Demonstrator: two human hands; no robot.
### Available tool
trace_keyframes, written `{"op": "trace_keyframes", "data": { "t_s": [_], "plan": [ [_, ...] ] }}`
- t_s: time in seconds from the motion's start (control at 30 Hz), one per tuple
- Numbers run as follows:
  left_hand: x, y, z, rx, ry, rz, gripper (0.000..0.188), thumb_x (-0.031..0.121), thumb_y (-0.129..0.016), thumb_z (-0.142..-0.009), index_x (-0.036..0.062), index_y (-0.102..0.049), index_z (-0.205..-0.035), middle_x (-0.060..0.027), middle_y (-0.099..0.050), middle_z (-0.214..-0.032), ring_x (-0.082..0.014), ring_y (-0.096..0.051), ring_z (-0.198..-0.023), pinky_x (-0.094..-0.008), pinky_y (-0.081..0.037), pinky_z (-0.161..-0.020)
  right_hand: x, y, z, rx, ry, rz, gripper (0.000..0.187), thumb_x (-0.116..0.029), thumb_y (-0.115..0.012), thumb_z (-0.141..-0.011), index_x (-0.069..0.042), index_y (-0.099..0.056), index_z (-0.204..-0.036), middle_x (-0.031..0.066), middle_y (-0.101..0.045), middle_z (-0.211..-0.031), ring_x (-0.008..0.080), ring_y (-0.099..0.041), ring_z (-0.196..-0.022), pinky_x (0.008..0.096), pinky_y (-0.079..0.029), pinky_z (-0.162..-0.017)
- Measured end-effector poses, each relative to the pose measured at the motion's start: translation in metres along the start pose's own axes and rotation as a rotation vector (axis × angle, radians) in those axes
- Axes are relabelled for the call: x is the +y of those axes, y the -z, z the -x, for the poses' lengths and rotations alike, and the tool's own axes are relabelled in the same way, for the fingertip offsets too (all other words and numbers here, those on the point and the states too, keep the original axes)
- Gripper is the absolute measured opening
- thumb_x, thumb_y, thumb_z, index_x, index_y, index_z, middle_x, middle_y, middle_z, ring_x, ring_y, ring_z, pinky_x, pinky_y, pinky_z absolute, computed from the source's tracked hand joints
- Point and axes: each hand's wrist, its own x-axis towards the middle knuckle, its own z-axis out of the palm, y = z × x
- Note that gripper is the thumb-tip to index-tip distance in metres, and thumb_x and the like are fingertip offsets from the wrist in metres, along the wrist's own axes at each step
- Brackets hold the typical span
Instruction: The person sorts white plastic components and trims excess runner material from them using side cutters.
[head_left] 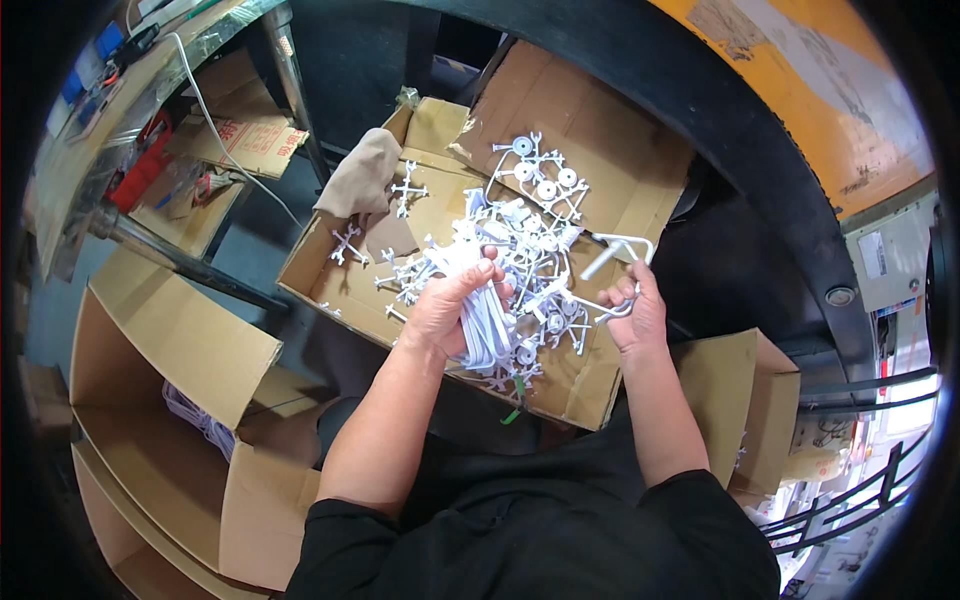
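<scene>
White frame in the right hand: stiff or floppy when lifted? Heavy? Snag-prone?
Probably fairly stiff: with the right hand gripping one side, the white frame juts out without obvious droop. Likely light, since its bars are thin and look plastic. Might snag on the white parts in the box, given its open, angular shape.

The parts (515,218) look smooth plastic, the carton (597,378) matt cardboard.
</scene>
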Motion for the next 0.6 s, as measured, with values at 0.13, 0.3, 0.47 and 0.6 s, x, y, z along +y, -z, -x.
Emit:
{"op": "trace_keyframes", "data": {
  "t_s": [0.13,0.3,0.47,0.6],
  "plan": [
    [0.000,-0.006,0.001,-0.077,0.001,0.053,0.041,0.009,-0.072,-0.081,0.0043,-0.052,-0.116,-0.0072,-0.063,-0.092,-0.0210,-0.066,-0.084,-0.0345,-0.056,-0.074,0.006,-0.016,0.021,-0.113,0.254,0.169,0.021,-0.028,-0.050,-0.097,-0.008,-0.054,-0.092,-0.0025,-0.039,-0.056,0.0104,-0.040,-0.052,0.0331,-0.041,-0.061],
    [-0.013,-0.010,0.001,-0.132,-0.014,-0.079,0.036,0.010,-0.073,-0.080,0.0027,-0.056,-0.111,-0.0109,-0.063,-0.105,-0.0241,-0.063,-0.101,-0.0383,-0.053,-0.086,0.036,-0.055,0.049,-0.421,0.356,0.879,0.024,-0.023,-0.046,-0.098,-0.002,-0.055,-0.095,0.0011,-0.050,-0.071,0.0106,-0.046,-0.063,0.0298,-0.042,-0.063],
    [-0.019,-0.011,0.001,-0.152,-0.055,-0.130,0.048,0.019,-0.074,-0.081,-0.0003,-0.054,-0.121,-0.0135,-0.060,-0.120,-0.0245,-0.056,-0.113,-0.0392,-0.046,-0.098,0.058,-0.064,0.049,-0.548,0.645,1.170,0.016,-0.018,-0.053,-0.094,-0.003,-0.057,-0.090,0.0121,-0.056,-0.076,0.0296,-0.055,-0.070,0.0394,-0.043,-0.064],
    [-0.019,-0.007,0.003,-0.142,-0.150,-0.135,0.047,0.019,-0.073,-0.082,-0.0004,-0.054,-0.121,-0.0149,-0.060,-0.119,-0.0257,-0.057,-0.113,-0.0400,-0.046,-0.098,0.056,-0.070,0.054,-0.530,0.889,1.457,0.012,-0.016,-0.057,-0.089,-0.004,-0.058,-0.088,0.0137,-0.057,-0.081,0.0356,-0.055,-0.079,0.0431,-0.042,-0.072]
  ]
}}
